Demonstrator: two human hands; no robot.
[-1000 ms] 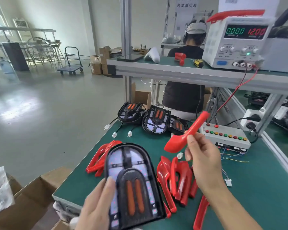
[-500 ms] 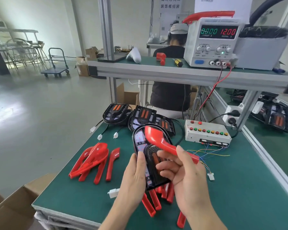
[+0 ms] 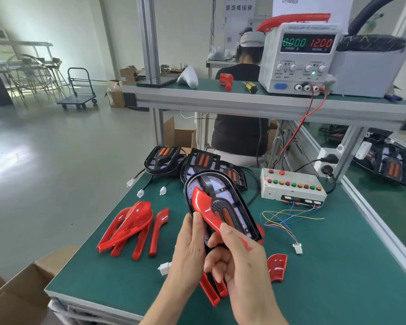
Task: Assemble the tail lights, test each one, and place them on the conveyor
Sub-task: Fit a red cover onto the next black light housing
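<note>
My left hand [image 3: 190, 249] grips a black tail light housing [image 3: 234, 198] by its lower left edge and holds it tilted above the green bench. My right hand [image 3: 239, 261] pinches a curved red lens strip [image 3: 204, 207] and lays it along the housing's left side. The housing shows two orange bars in its middle. A heap of red lens strips [image 3: 129, 226] lies to the left on the bench. More red strips [image 3: 211, 289] lie under my hands, partly hidden.
Three black housings [image 3: 204, 160] with white plugs stand at the bench's far edge. A white test box [image 3: 293, 186] with coloured buttons and loose wires sits at the right. A power supply [image 3: 300, 57] stands on the upper shelf. Another person sits behind the bench.
My right hand brought the red strip from the air down onto the housing's left side. My left hand raised the housing and moved it right over the bench.
</note>
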